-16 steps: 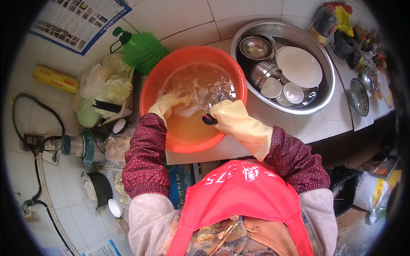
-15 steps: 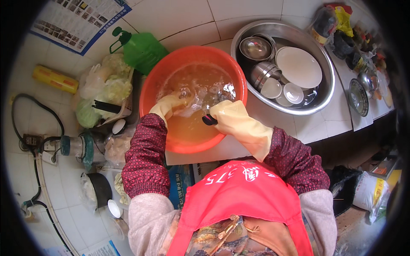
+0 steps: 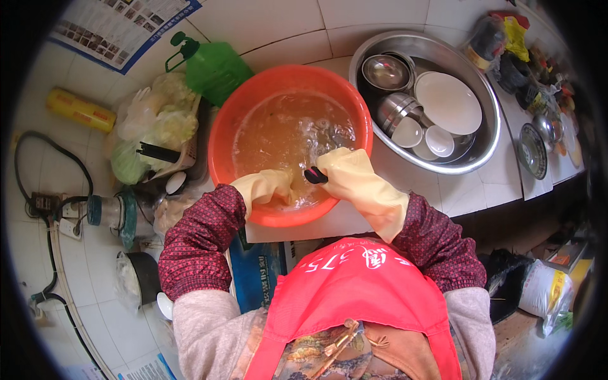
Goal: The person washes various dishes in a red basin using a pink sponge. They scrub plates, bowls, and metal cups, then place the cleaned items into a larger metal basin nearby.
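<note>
Both my hands wear pale yellow rubber gloves. My left hand (image 3: pixel 269 185) reaches into cloudy brownish water near the close rim of an orange-red basin (image 3: pixel 223 142), its fingers hidden below the surface. At the basin's right side, my right hand (image 3: pixel 345 170) is closed round a black handle (image 3: pixel 315 175) with a pink detail; its end sticks out of the fist. What the handle belongs to is hidden. Beyond that hand, a greyish shape shows dimly under the foamy, rippling water, and I cannot make out its kind.
Right of the basin stands a large metal tub (image 3: pixel 491 142) holding bowls and white plates (image 3: pixel 447 102). A green jug (image 3: pixel 218 71) and a basket of cabbages (image 3: pixel 136 136) are to the left. A patterned bowl (image 3: pixel 532 151) lies far right. A red apron (image 3: pixel 361 285) covers my front.
My left hand has come back toward the near rim from the basin's middle. The right hand has hardly moved, still gripping the black handle. The view has shifted slightly.
</note>
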Action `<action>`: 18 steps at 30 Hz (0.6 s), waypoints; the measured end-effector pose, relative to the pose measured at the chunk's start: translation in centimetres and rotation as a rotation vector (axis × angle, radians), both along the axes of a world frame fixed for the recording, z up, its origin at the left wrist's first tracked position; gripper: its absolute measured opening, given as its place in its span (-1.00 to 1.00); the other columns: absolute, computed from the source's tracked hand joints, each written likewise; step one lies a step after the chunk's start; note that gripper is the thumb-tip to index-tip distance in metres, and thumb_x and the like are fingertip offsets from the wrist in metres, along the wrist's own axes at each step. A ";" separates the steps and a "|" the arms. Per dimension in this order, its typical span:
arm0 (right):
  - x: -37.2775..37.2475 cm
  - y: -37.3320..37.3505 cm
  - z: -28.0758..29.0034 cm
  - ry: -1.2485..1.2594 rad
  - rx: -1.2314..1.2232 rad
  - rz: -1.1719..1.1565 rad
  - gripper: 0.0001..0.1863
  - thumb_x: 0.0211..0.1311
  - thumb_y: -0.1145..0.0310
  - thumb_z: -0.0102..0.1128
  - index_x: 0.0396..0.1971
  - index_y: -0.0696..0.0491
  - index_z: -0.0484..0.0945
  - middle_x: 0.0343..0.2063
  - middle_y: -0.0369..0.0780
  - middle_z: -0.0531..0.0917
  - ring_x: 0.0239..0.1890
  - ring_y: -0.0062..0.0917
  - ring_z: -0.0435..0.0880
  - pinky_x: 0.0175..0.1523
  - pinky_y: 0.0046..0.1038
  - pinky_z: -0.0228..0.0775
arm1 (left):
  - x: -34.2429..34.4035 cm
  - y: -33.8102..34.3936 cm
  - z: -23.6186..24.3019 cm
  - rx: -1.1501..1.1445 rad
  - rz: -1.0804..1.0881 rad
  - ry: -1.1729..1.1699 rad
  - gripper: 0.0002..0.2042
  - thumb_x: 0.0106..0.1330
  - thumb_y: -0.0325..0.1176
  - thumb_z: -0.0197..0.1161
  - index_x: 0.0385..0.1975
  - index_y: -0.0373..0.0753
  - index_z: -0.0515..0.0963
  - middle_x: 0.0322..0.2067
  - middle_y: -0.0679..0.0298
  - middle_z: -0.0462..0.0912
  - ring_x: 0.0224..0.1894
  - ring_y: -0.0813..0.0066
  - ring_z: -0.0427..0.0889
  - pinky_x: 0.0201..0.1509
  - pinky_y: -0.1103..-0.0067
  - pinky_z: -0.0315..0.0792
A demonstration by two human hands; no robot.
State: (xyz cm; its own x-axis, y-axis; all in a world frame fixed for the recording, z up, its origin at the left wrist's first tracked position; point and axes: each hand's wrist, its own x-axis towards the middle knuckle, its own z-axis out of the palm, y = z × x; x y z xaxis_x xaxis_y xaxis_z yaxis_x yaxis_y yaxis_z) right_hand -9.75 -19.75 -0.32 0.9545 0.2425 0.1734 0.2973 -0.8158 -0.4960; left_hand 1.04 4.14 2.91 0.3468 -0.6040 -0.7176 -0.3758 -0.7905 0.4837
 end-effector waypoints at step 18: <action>3.5 1.5 1.3 -0.075 0.558 -0.115 -0.45 0.38 0.18 0.40 0.31 0.07 0.65 0.19 0.02 0.76 0.29 -0.05 0.72 0.43 -0.14 0.54 | 0.2 -1.1 -4.1 -0.647 0.708 -0.386 -0.70 0.57 -0.20 0.25 0.15 -0.18 0.71 -0.09 0.11 0.82 0.03 0.27 0.79 0.21 0.38 0.57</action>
State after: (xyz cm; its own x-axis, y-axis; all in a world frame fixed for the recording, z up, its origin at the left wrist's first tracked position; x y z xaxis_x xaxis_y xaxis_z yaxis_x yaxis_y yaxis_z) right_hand -6.24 -18.23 0.99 0.9494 -0.0102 0.3139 0.2733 -0.4658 -0.8416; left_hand 1.19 3.02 -1.23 0.9108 -0.4024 -0.0924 -0.1457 -0.5226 0.8400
